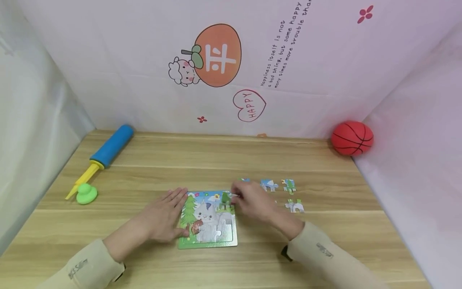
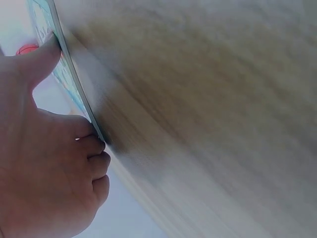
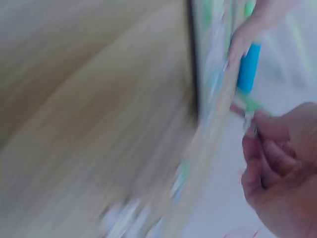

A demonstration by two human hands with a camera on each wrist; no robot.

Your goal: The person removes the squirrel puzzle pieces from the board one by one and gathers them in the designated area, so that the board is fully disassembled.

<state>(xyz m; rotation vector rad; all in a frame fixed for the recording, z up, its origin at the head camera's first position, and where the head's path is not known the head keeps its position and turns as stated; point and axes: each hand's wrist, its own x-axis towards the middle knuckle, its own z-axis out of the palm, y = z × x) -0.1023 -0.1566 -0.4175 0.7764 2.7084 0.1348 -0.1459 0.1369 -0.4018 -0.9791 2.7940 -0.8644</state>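
the puzzle board, which carries a picture of a pale animal with a brown nut and a green tree, lies flat on the bench, between the two hands. the left hand is spread at the left side of the board and does not clench anything; its fingertips touch the edge near the upper left corner, and its thumb rests on the picture side. the right hand is at the upper right corner of the board, and its thumb and forefinger pinch a small puzzle piece, seen best in the right wrist view, where it is raised above the bench. to the right of this hand are several loose pieces, well separated from the board; one or two of them are partly hidden by the hand. at the left stands a light green toy, just beside the yellow nozzle of a blue pump. a red ball is at the far right corner.
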